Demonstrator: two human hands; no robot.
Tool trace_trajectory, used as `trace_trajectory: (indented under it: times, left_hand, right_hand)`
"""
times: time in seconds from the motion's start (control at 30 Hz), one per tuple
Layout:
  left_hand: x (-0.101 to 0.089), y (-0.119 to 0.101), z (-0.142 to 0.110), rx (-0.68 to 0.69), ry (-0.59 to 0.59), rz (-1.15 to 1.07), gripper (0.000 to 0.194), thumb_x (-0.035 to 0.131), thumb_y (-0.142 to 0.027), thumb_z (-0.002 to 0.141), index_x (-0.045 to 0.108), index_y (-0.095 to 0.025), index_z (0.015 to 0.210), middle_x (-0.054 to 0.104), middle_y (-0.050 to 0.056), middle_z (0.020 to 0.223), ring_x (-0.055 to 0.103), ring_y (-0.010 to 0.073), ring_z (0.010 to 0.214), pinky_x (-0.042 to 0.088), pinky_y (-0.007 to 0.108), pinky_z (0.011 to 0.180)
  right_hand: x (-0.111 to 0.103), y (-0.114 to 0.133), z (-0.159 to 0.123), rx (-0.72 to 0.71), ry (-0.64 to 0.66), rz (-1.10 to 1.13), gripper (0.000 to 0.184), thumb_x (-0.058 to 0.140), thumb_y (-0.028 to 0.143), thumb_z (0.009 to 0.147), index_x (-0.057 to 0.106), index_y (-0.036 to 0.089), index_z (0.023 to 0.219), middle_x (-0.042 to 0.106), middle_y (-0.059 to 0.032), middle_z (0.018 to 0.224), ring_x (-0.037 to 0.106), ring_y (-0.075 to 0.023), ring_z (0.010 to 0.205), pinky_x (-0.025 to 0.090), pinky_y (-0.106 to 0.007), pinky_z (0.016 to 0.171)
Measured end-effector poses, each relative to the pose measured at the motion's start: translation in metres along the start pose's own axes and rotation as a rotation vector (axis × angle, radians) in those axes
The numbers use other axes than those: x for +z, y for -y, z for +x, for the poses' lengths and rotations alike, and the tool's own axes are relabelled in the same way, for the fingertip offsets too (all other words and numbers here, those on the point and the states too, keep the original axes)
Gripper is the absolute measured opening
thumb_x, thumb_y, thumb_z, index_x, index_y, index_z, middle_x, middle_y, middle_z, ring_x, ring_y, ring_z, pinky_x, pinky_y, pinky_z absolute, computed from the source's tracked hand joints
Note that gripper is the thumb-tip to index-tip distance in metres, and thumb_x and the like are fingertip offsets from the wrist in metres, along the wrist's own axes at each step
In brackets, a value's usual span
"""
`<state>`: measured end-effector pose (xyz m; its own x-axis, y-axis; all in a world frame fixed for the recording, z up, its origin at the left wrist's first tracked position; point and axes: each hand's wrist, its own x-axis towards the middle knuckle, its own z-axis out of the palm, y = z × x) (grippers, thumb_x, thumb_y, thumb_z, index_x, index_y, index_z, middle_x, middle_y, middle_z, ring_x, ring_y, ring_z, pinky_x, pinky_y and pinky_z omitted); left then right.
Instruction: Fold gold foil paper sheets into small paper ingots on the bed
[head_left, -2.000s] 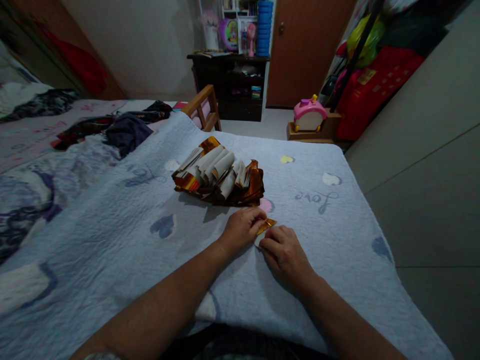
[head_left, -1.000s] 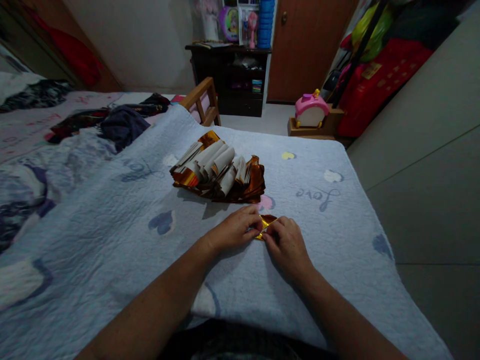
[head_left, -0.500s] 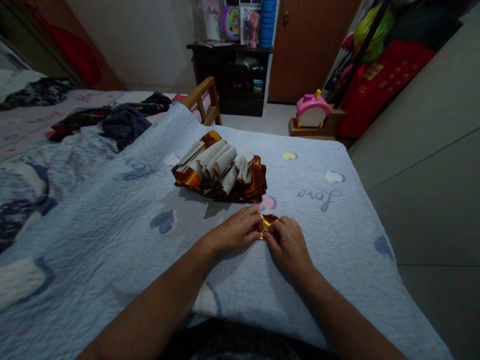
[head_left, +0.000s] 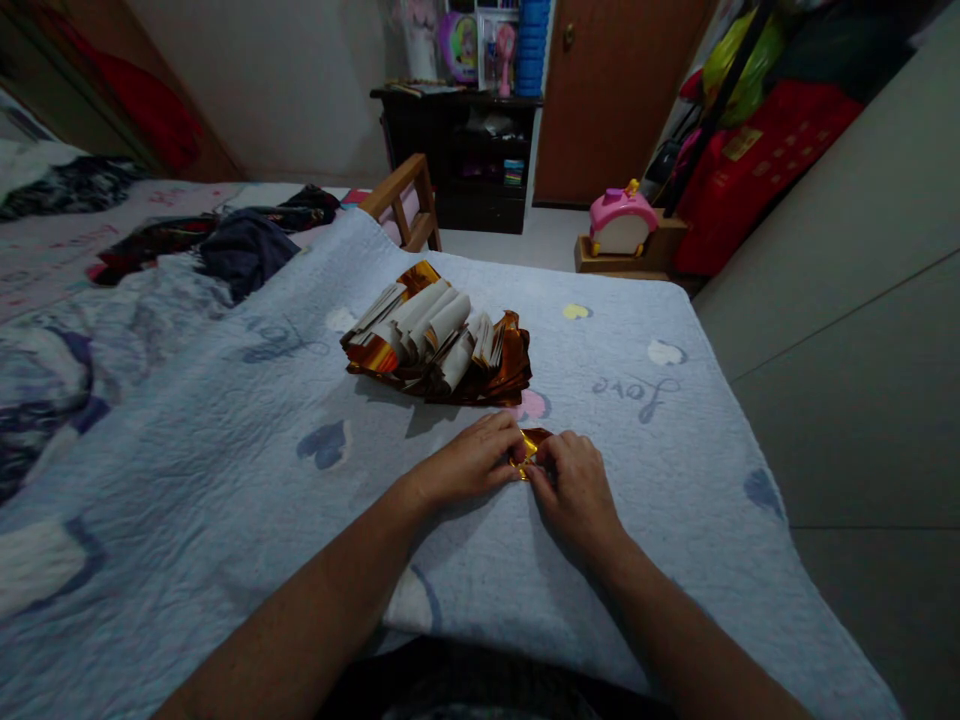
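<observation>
Both hands' fingers pinch gold foil [head_left: 529,447] on blue quilt [head_left: 225,450] (cluttered bedroom).

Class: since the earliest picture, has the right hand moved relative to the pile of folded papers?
Yes. The right hand has closed in toward the pile of folded papers, meeting the left hand over the gold paper.

A bed [head_left: 225,480] covered by a pale blue quilt [head_left: 660,440] printed with hearts and the word "love" carries everything. Near the middle of the quilt lies a heap of gold foil papers [head_left: 439,345], white sides curled up. Just nearer than the heap, a small folded gold paper [head_left: 529,446] rests on the quilt. Toward the far left edge, dark crumpled clothes [head_left: 244,245] lie spread.
</observation>
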<state>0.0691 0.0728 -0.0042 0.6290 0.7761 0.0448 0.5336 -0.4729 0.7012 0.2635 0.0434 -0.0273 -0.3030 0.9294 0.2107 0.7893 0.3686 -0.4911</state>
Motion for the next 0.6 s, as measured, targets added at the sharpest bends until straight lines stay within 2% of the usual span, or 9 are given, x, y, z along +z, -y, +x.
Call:
trace_trajectory:
  times: [0.6]
  left_hand:
    - [-0.0008,0.0001,0.0017,-0.008,0.013,0.004,0.009,0.067,-0.019,0.087,0.058,-0.020,0.088,0.056,0.004,0.100,0.053,0.0219,0.103,0.045,0.035,0.094]
  right_hand:
    - [-0.0018,0.0033,-0.0005,0.000,-0.002,-0.013,0.010,0.060,0.019,0.091,0.059,0.021,0.081,0.059,-0.0068,0.092,0.049,-0.0243,0.088,0.038,-0.038,0.078]
